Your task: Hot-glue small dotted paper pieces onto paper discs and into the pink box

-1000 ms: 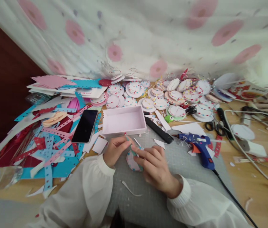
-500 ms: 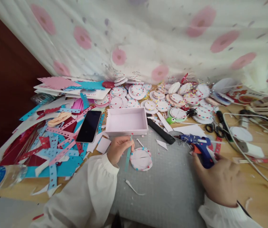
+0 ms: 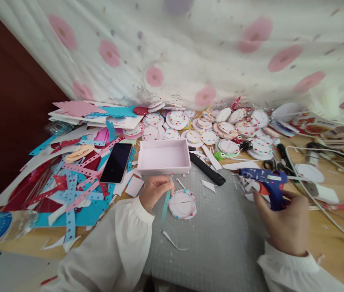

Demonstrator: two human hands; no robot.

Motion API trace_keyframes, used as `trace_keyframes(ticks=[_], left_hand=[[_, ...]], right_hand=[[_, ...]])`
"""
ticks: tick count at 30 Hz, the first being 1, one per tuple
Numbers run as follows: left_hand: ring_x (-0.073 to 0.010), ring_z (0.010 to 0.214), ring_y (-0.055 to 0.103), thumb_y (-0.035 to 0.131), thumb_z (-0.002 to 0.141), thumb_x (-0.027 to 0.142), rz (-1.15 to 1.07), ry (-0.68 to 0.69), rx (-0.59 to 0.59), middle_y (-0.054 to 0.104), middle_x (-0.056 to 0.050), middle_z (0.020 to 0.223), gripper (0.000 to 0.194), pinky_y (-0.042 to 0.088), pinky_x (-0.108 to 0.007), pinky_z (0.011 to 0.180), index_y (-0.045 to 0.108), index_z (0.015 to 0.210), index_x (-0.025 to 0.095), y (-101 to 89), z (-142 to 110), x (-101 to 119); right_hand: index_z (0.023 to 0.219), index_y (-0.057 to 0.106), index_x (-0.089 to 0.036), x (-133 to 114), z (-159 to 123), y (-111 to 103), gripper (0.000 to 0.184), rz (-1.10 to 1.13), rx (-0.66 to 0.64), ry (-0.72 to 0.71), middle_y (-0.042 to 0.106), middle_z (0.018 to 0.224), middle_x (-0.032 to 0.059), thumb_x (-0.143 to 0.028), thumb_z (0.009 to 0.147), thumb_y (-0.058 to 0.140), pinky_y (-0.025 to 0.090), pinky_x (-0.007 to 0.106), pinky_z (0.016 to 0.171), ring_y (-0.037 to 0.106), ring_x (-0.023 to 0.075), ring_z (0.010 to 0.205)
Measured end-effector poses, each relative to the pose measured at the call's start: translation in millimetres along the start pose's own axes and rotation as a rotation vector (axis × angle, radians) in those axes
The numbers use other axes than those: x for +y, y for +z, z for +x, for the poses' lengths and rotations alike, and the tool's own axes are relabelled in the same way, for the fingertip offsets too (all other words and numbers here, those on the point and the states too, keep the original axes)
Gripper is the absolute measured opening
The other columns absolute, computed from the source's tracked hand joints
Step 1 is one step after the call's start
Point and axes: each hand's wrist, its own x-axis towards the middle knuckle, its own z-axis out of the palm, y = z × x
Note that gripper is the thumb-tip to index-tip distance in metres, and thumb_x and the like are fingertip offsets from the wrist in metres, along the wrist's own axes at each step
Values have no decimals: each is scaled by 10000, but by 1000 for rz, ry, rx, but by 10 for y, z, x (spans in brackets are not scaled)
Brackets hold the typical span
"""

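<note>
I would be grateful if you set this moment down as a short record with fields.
Left grip: left hand pinches a green strip
Right grip: right hand holds the blue glue gun by its handle
Between hands: white disc with coloured dots, flat on the grey mat, just right of the strip
Beyond disc: pale box, open side up
Left of box: phone, screen dark; paper scraps
Backdrop: flowered curtain
Unclear: whether the glue gun touches the mat
</note>
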Motion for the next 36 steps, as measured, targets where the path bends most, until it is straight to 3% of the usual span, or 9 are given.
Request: trace_keyframes(ticks=[2, 4, 9, 15, 30, 36], left_hand=[[-140, 609, 520, 522, 814, 288, 2, 13, -16, 568, -25, 575, 329, 405, -280, 686, 586, 528, 140, 1, 5, 11], [-134, 597, 515, 526, 808, 268, -2, 24, -26, 570, -21, 572, 318, 403, -276, 681, 591, 525, 138, 2, 8, 24], [-138, 591, 499, 536, 797, 236, 5, 38, -62, 567, -23, 553, 305, 384, -275, 639, 583, 510, 144, 9, 8, 69], [-159, 631, 495, 540, 808, 253, 61, 66, -146, 570, -37, 542, 336, 383, -306, 683, 563, 487, 159, 16, 22, 81], [-148, 606, 462, 551, 813, 247, 58, 103, -179, 562, -27, 524, 355, 356, -321, 685, 503, 472, 161, 24, 42, 91], [-148, 599, 469, 561, 818, 237, 39, 128, -176, 565, -26, 500, 377, 359, -321, 681, 480, 456, 166, 18, 43, 53]], right_hand=[[843, 444, -251, -169, 51, 59, 516, 10, -23, 152, 469, 717, -4, -426, 518, 805, 409, 373, 579, 508, 194, 643], [929, 450, -234, -358, 68, 174, 539, 133, -164, 204, 517, 695, -14, -424, 553, 785, 413, 324, 530, 528, 167, 581], [961, 451, -227, -657, -133, 539, 468, 300, -142, -65, 501, 727, -43, -326, 608, 743, 398, 262, 533, 486, 116, 577], [838, 412, -234, -643, -394, 632, 354, 241, -146, -276, 399, 604, -87, -213, 643, 706, 325, 224, 444, 377, 79, 473], [972, 508, -198, -574, -409, 619, 381, 170, -172, -323, 532, 667, -50, -279, 653, 700, 379, 205, 411, 410, 71, 456], [1015, 511, -202, -550, -413, 630, 404, 187, -199, -306, 577, 744, -27, -241, 654, 691, 431, 212, 457, 507, 94, 524]])
